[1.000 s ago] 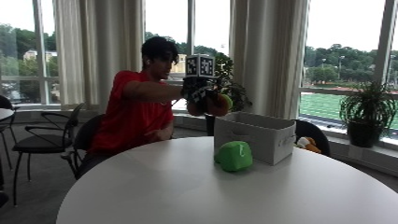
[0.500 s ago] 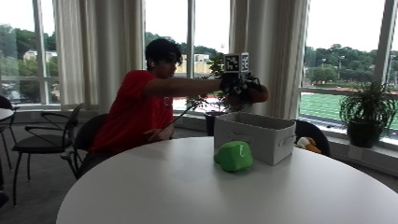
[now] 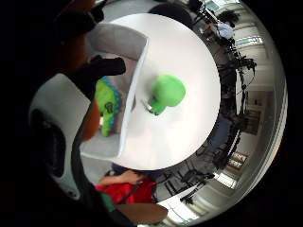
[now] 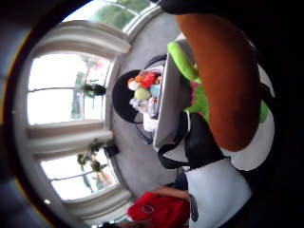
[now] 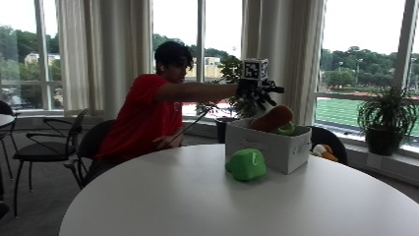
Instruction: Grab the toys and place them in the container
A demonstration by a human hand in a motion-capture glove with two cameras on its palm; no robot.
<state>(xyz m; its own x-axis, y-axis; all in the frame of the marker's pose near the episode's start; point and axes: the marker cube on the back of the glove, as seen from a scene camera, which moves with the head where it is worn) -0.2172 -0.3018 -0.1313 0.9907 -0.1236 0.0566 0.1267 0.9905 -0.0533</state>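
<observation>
1. My right hand (image 5: 260, 93) hangs over the box (image 5: 270, 145) with the fingers spread and nothing in them; I judge it this high so the toy falls inside the walls.
2. The orange-and-green toy (image 5: 274, 120) is tilted at the box's mouth, partly above the rim, apart from my fingers.
3. The green toy (image 5: 246, 164) sits on the table (image 5: 196, 196) just beside the box, so it is the next one to collect.
4. More toys (image 4: 142, 90) lie on a chair behind the box.
</observation>
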